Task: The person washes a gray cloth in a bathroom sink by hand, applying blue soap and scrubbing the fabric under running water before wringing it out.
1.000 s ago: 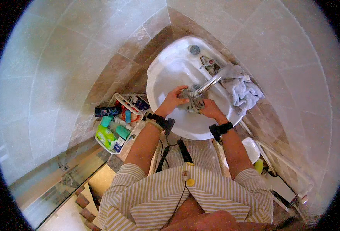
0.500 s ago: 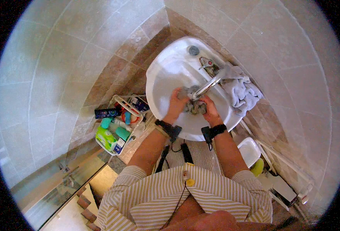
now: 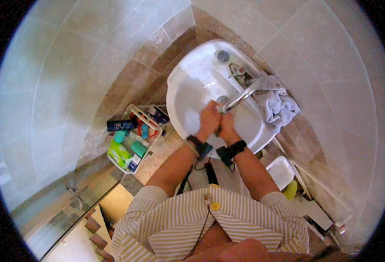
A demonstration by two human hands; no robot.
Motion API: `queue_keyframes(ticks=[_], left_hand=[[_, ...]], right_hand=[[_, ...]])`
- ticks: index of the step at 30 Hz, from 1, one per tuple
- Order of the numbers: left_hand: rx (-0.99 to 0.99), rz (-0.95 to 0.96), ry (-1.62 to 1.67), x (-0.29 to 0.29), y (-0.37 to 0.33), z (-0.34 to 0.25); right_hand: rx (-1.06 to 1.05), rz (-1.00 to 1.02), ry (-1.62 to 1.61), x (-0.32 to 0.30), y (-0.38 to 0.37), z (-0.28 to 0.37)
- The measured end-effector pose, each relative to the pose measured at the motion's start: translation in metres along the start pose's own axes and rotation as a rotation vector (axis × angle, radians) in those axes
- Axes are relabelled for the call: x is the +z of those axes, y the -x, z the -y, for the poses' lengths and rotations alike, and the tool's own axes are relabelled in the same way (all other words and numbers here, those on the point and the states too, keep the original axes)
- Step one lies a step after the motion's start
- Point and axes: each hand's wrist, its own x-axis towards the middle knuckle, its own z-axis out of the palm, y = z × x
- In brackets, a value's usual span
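Over the white washbasin (image 3: pixel 186 98) my left hand (image 3: pixel 209 117) and my right hand (image 3: pixel 228 127) are pressed together, closed on a small crumpled cloth. Only a dark sliver of the cloth (image 3: pixel 219 132) shows between the palms; the rest is hidden by my fingers. The chrome tap spout (image 3: pixel 240 100) ends right above my fingertips. Whether water is running I cannot make out. Behind my hands the metal drain (image 3: pixel 222 99) is partly in sight.
A grey towel (image 3: pixel 276 105) lies bunched on the basin's right rim. A grey round stopper (image 3: pixel 223 55) sits on the far rim. At left stands a white basket (image 3: pixel 127 170) of bottles and packs. A white tub (image 3: pixel 280 173) is at lower right.
My hands have come together and closed round the grey-green cloth, which was spread between them under the tap. It is now almost wholly hidden. The view has shifted slightly.
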Motion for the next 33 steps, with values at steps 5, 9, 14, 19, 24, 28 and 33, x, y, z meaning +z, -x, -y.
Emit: queue_keyframes(ticks=[5,9,14,19,24,28,33], left_hand=[[0.038,-0.072,-0.105,0.003,0.014,-0.006],[-0.044,-0.023,-0.214,0.004,0.006,0.009],[0.041,0.24,0.077,-0.043,-0.013,0.052],[-0.096,0.51,0.09,-0.062,-0.001,0.025],[-0.243,0.322,0.543,-0.071,0.007,0.061],[-0.307,0.154,0.879,-0.058,0.009,0.031],[-0.327,0.273,0.933,-0.031,0.023,-0.002]], right_hand=[[-0.062,-0.201,-0.087,0.023,0.012,0.013],[0.067,0.011,-0.057,0.041,0.04,0.038],[-0.035,0.385,0.428,0.022,0.039,0.06],[-0.022,0.397,0.604,-0.008,0.029,0.083],[-0.094,0.183,0.979,-0.011,0.034,0.088],[0.078,0.092,0.619,-0.054,0.011,0.054],[0.195,0.088,-0.126,-0.019,0.012,0.021]])
